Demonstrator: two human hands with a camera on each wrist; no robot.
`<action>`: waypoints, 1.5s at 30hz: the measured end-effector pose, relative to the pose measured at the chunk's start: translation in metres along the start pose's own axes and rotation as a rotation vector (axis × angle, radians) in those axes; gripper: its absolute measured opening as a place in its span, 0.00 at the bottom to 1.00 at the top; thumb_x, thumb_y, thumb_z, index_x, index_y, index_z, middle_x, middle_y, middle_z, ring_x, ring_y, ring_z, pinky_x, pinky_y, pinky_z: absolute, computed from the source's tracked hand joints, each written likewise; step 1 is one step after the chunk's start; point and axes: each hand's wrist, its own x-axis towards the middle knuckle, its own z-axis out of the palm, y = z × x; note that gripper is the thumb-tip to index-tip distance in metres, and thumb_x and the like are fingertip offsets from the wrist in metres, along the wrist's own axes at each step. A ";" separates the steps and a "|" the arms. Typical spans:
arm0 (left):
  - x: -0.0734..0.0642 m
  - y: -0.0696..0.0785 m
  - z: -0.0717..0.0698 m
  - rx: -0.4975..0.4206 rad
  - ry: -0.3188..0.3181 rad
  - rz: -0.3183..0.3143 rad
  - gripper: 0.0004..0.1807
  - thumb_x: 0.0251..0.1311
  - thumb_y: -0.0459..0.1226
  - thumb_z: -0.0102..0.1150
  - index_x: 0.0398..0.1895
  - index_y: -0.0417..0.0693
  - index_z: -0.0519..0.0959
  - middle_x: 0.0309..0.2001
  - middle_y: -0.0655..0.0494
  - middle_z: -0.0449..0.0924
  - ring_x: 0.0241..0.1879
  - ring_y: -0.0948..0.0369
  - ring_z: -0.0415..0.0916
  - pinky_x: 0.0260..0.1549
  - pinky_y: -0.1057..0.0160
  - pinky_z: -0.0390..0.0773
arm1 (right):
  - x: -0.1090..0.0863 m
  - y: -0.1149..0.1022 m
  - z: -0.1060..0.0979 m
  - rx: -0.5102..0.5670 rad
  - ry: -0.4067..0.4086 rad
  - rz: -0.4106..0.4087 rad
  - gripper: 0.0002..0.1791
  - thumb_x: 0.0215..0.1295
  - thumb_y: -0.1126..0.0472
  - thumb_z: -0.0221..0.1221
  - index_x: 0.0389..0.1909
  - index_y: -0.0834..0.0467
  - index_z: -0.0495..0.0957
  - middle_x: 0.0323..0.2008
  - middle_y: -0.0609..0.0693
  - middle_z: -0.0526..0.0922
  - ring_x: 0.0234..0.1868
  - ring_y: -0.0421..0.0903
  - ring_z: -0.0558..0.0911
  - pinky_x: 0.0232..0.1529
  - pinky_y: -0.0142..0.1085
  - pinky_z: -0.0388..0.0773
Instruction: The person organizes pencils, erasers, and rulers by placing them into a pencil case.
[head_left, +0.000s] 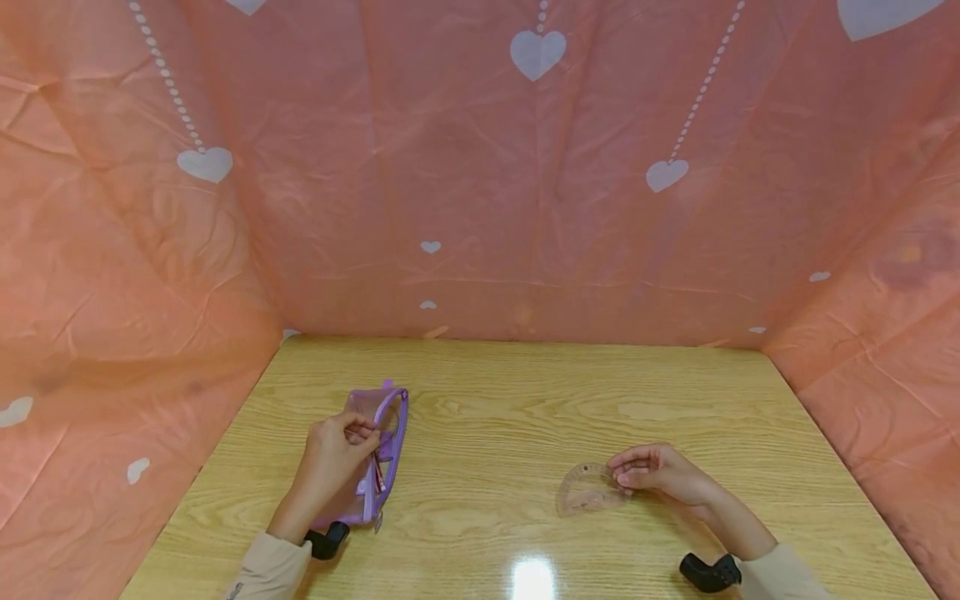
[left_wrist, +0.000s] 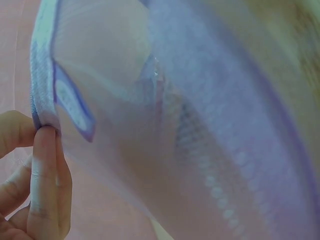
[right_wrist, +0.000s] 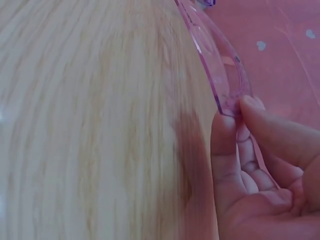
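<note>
At the left of the table, my left hand [head_left: 337,454] pinches the zipper edge of a purple see-through pencil case [head_left: 403,442]. The case's mouth gapes toward the right, and a few small items, one of them reddish, show inside. In the left wrist view, thumb and fingers [left_wrist: 45,175] hold the case's purple zipper tape [left_wrist: 45,75]. On the right side, my right hand [head_left: 667,477] pinches one corner of a clear pinkish protractor [head_left: 581,490] between thumb and fingers. The right wrist view has the protractor [right_wrist: 215,55] tilted up from that grip, above the wood.
A wood-grain table [head_left: 480,417] spreads under both hands, with a bright glare spot near its front edge. Pink cloth [head_left: 465,183] printed with white hearts walls it in at the back and on both sides.
</note>
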 end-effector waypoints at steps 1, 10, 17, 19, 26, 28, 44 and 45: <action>0.000 0.000 0.000 0.000 0.001 0.001 0.03 0.53 0.27 0.69 0.30 0.39 0.84 0.26 0.55 0.83 0.25 0.62 0.81 0.25 0.69 0.79 | 0.000 0.000 0.001 0.001 0.005 0.002 0.15 0.71 0.72 0.54 0.55 0.75 0.74 0.45 0.54 0.83 0.41 0.44 0.83 0.44 0.36 0.82; 0.000 0.000 0.000 -0.005 0.009 0.005 0.03 0.52 0.26 0.70 0.29 0.39 0.84 0.25 0.55 0.83 0.25 0.61 0.81 0.25 0.69 0.79 | 0.007 -0.001 0.009 0.042 0.037 0.004 0.17 0.71 0.73 0.54 0.56 0.77 0.73 0.46 0.56 0.84 0.44 0.45 0.83 0.45 0.37 0.82; -0.001 0.000 -0.001 0.003 0.009 0.009 0.03 0.52 0.26 0.69 0.30 0.39 0.84 0.26 0.55 0.83 0.26 0.61 0.80 0.25 0.69 0.79 | 0.012 -0.004 0.013 0.079 0.023 -0.001 0.16 0.71 0.73 0.53 0.57 0.77 0.73 0.48 0.56 0.84 0.45 0.44 0.83 0.46 0.36 0.81; 0.000 0.000 -0.001 0.005 0.009 0.013 0.03 0.53 0.26 0.70 0.30 0.39 0.84 0.26 0.55 0.83 0.26 0.62 0.80 0.25 0.69 0.79 | 0.014 -0.005 0.014 0.092 0.015 -0.012 0.16 0.72 0.73 0.52 0.57 0.76 0.73 0.48 0.56 0.84 0.44 0.44 0.83 0.46 0.36 0.81; 0.000 -0.002 0.000 0.010 0.016 0.023 0.04 0.52 0.26 0.70 0.29 0.39 0.84 0.25 0.55 0.83 0.25 0.62 0.80 0.25 0.69 0.79 | 0.021 -0.009 0.018 0.095 0.033 0.012 0.16 0.71 0.72 0.54 0.56 0.75 0.74 0.47 0.54 0.84 0.45 0.43 0.83 0.46 0.35 0.81; 0.000 -0.003 0.001 0.010 0.017 0.022 0.04 0.51 0.26 0.70 0.28 0.39 0.84 0.25 0.55 0.83 0.25 0.62 0.81 0.25 0.69 0.79 | 0.023 -0.009 0.019 0.087 0.040 0.018 0.17 0.70 0.72 0.55 0.56 0.76 0.73 0.46 0.54 0.84 0.46 0.44 0.83 0.47 0.35 0.81; 0.000 -0.003 0.000 0.004 0.007 0.017 0.03 0.53 0.27 0.69 0.29 0.39 0.84 0.26 0.55 0.83 0.26 0.61 0.80 0.25 0.69 0.79 | 0.045 -0.006 0.031 0.161 0.024 -0.038 0.15 0.69 0.77 0.52 0.54 0.76 0.75 0.47 0.55 0.85 0.43 0.42 0.84 0.44 0.34 0.80; 0.000 -0.003 0.000 0.002 0.005 0.014 0.03 0.53 0.27 0.69 0.29 0.39 0.84 0.26 0.55 0.83 0.26 0.61 0.80 0.25 0.69 0.79 | 0.046 -0.006 0.033 0.160 0.028 -0.038 0.15 0.69 0.77 0.53 0.54 0.77 0.75 0.47 0.56 0.85 0.43 0.42 0.84 0.44 0.34 0.80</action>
